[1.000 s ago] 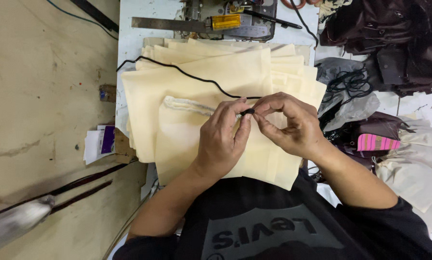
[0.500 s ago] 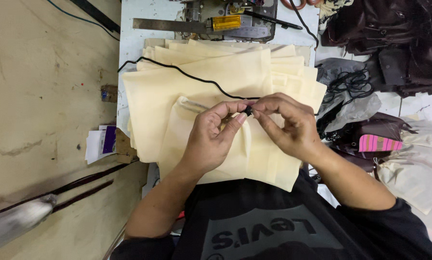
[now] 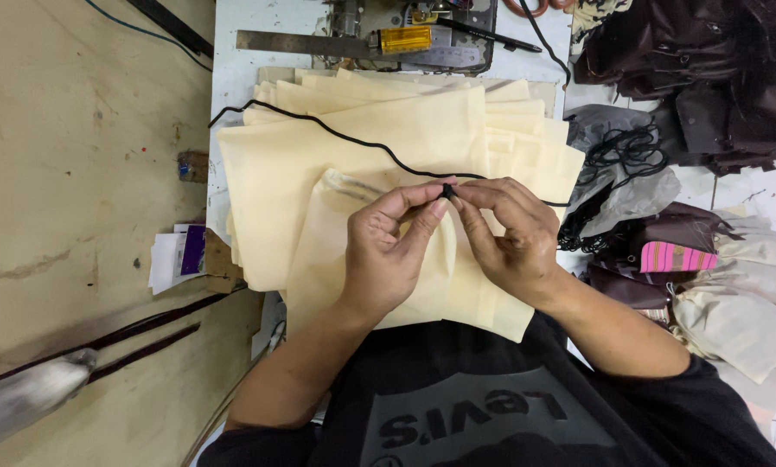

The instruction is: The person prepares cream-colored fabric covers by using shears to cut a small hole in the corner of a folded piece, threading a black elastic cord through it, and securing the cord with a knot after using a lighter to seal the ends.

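Head view: my left hand and right hand both pinch the cord end; I'd keep fingertips tight, cord trailing toward ten o'clock.

Sewing machine stands at the far edge of the worktop, with a steel ruler beside it. Dark brown fabric pieces are heaped far right. A pink striped pouch lies near loose grey cloth. Paper scraps sit left.
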